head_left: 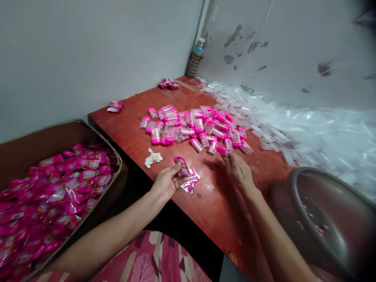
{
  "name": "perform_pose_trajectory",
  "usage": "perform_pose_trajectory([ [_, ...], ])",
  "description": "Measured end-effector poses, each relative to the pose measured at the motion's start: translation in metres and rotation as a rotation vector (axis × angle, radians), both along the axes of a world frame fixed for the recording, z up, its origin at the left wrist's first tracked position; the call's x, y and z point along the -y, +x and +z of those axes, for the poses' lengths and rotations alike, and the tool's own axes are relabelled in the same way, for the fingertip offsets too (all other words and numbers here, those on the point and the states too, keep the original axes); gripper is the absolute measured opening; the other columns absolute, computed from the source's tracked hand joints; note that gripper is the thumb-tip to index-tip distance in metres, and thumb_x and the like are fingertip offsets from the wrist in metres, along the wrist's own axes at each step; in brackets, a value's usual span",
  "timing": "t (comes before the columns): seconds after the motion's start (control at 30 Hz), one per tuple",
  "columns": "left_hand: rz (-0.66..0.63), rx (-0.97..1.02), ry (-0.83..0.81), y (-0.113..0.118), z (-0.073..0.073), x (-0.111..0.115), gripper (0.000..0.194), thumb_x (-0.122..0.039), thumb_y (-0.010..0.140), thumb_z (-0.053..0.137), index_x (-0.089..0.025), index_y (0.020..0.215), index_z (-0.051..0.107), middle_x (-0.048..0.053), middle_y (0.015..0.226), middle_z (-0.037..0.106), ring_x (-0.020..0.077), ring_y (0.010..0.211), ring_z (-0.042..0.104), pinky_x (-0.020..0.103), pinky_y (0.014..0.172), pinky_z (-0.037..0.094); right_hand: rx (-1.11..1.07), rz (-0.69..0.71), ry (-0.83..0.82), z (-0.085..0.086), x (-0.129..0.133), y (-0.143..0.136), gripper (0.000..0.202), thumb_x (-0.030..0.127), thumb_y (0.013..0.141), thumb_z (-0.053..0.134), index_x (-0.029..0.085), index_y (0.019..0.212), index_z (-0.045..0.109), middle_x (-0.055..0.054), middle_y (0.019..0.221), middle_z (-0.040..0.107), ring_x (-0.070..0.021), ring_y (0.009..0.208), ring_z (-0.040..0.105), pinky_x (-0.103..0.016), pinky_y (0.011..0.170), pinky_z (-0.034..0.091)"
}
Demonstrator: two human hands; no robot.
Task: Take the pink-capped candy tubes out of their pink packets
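My left hand (167, 180) pinches a shiny pink printed packet (190, 180) between thumb and fingers, just over the table's near edge. Farther right, my right hand (239, 170) reaches to the front of a pile, its fingertips closed at the pink cap (221, 150) of a small clear container. The pile (188, 125) is made of many such containers, filled with small pink balls and lying in all directions. A crumpled white lump (153, 158) rests to the left of the packet.
A carton (119, 156) full of pink packs stands at the left. A dark tub (296, 188) with a few pink balls is at the right. Clear plastic pieces (323, 133) heap along the wall. Packets (169, 84) and a bottle (199, 47) in a woven holder sit farther back.
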State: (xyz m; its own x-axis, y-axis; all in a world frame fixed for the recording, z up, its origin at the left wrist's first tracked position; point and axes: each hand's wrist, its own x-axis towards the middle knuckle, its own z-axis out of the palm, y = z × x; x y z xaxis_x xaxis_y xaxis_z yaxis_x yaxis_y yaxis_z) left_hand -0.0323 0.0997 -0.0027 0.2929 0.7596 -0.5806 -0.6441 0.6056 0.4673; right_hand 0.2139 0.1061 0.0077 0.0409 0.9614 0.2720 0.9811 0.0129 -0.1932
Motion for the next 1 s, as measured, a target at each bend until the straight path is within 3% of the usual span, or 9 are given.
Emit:
perform_pose_trajectory([
  [0.07,0.045,0.033,-0.024,0.003,-0.001,-0.001,0.011,-0.021,0.071,0.064,-0.011,0.074,0.057,0.005,0.067,0.065,0.015,0.061,0.064,0.027,0.06,0.054,-0.395,-0.099,-0.088,0.002,0.031,-0.035,0.027,0.038,0.087,0.034,0.018,0.089,0.052,-0.006,0.07,0.065,-0.0196,0.061,0.061,-0.03,0.057,0.046],
  [0.17,0.09,0.07,-0.036,0.008,-0.001,0.0,0.013,-0.02,0.07,0.065,-0.012,0.074,0.056,0.004,0.067,0.064,0.0155,0.064,0.064,0.03,0.066,0.053,-0.944,-0.06,-0.223,0.003,0.071,-0.089,0.027,0.044,0.085,0.036,0.021,0.082,0.05,-0.001,0.063,0.062,-0.0145,0.046,0.056,-0.025,0.044,0.045],
  [0.27,0.097,0.093,-0.02,0.015,0.001,0.002,0.014,-0.02,0.069,0.065,-0.012,0.075,0.056,0.004,0.067,0.064,0.0137,0.061,0.062,0.026,0.062,0.052,-1.206,-0.077,-0.256,0.003,0.092,-0.127,0.024,0.046,0.082,0.043,0.022,0.084,0.049,0.0,0.065,0.061,-0.013,0.042,0.054,-0.024,0.038,0.044],
  [0.5,0.11,0.171,0.047,0.021,0.009,0.01,0.016,-0.02,0.066,0.068,-0.011,0.07,0.056,0.003,0.064,0.063,0.0113,0.059,0.06,0.022,0.058,0.05,-1.302,-0.145,-0.217,-0.004,0.095,-0.142,0.024,0.045,0.081,0.046,0.022,0.081,0.049,0.002,0.061,0.059,-0.0114,0.04,0.053,-0.022,0.036,0.042],
  [0.63,0.033,0.077,0.157,0.02,0.015,0.015,0.021,-0.025,0.062,0.071,-0.01,0.066,0.056,0.0,0.054,0.058,0.0081,0.045,0.052,0.018,0.043,0.042,-1.412,-0.091,-0.26,-0.008,0.095,-0.142,0.023,0.044,0.082,0.044,0.021,0.079,0.047,0.002,0.06,0.058,-0.0099,0.039,0.052,-0.02,0.035,0.042],
  [0.73,-0.033,0.019,0.27,0.018,0.016,0.014,0.023,-0.026,0.061,0.071,-0.009,0.069,0.058,0.001,0.057,0.059,0.0083,0.047,0.053,0.019,0.047,0.042,-1.469,-0.069,-0.244,-0.01,0.094,-0.142,0.022,0.043,0.083,0.044,0.021,0.08,0.046,0.003,0.058,0.057,-0.0092,0.039,0.052,-0.019,0.036,0.042],
  [0.83,-0.121,0.004,0.352,0.014,0.015,0.012,0.024,-0.025,0.06,0.072,-0.009,0.073,0.061,0.001,0.06,0.06,0.008,0.049,0.053,0.02,0.051,0.042,-1.431,-0.082,-0.215,-0.011,0.094,-0.142,0.023,0.043,0.083,0.044,0.02,0.081,0.047,0.003,0.058,0.057,-0.0089,0.039,0.051,-0.018,0.036,0.041],
  [1.0,-0.264,-0.043,0.354,0.01,0.012,0.008,0.024,-0.027,0.059,0.072,-0.008,0.071,0.063,0.002,0.057,0.058,0.0086,0.049,0.052,0.021,0.05,0.041,-1.247,-0.117,-0.145,-0.012,0.095,-0.142,0.022,0.043,0.082,0.046,0.021,0.08,0.049,0.003,0.059,0.056,-0.0098,0.041,0.052,-0.02,0.038,0.043],
])
